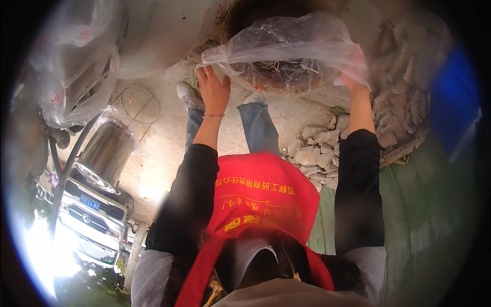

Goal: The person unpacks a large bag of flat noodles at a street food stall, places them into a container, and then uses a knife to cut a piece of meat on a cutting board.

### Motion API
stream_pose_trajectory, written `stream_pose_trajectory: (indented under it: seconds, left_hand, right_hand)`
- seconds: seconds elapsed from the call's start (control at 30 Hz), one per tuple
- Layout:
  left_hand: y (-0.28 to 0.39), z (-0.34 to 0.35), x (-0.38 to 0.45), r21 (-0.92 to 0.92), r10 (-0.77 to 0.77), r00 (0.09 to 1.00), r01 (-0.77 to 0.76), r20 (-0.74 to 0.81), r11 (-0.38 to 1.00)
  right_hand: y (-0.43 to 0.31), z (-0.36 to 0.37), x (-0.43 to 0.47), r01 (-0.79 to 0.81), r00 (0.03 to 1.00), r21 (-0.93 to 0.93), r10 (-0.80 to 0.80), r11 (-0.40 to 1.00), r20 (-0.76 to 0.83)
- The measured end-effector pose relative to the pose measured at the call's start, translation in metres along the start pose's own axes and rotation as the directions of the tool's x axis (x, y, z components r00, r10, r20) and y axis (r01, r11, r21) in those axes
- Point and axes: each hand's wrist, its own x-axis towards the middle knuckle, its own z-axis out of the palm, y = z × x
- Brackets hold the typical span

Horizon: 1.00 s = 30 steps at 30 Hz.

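Note:
A clear plastic sheet or bag (284, 50) is stretched between my two hands over a round, dark-mouthed container (264, 86). My left hand (213, 86), at the picture's left, has its fingers closed on one gathered edge of the plastic. On the other side my right hand (355, 69) grips the opposite edge, its fingers partly hidden under the film. Thin pale strands show through the plastic inside the container. A red apron (264, 192) bearing writing covers my front.
Broken stone rubble (318, 149) lies on the right. At the left are a metal pot (107, 153), a wire stand (140, 104), more clear plastic (76, 76) and a large pale rounded vessel (161, 34). A white vehicle (92, 218) stands beyond.

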Motion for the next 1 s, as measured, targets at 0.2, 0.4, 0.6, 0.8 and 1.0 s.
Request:
stream_pose_trajectory:
  seconds: [0.2,0.4,0.6,0.8,1.0]
  left_hand:
    - [-0.012,0.005,0.059,-0.685,-0.092,0.973,0.214,0.210,0.696]
    - [0.004,0.009,0.067,-0.743,-0.250,0.904,0.426,0.345,0.516]
    - [0.025,0.013,0.064,-0.741,-0.027,0.976,0.183,0.218,0.646]
    - [0.045,0.016,0.067,-0.580,0.038,0.996,0.013,0.075,0.815]
    - [0.064,-0.011,0.070,-0.201,-0.213,0.967,0.238,0.137,0.950]
  right_hand:
    - [0.000,-0.001,0.028,-0.411,0.894,-0.081,0.384,0.908,-0.231]
    - [-0.075,0.033,-0.095,-0.284,0.953,-0.786,0.251,0.549,-0.169]
    - [-0.102,-0.019,0.004,-0.238,0.967,-0.645,0.238,0.726,-0.090]
    - [-0.081,-0.030,0.116,-0.132,0.991,-0.408,0.113,0.903,-0.072]
    - [-0.094,-0.010,0.124,0.335,0.942,-0.678,-0.214,0.654,0.259]
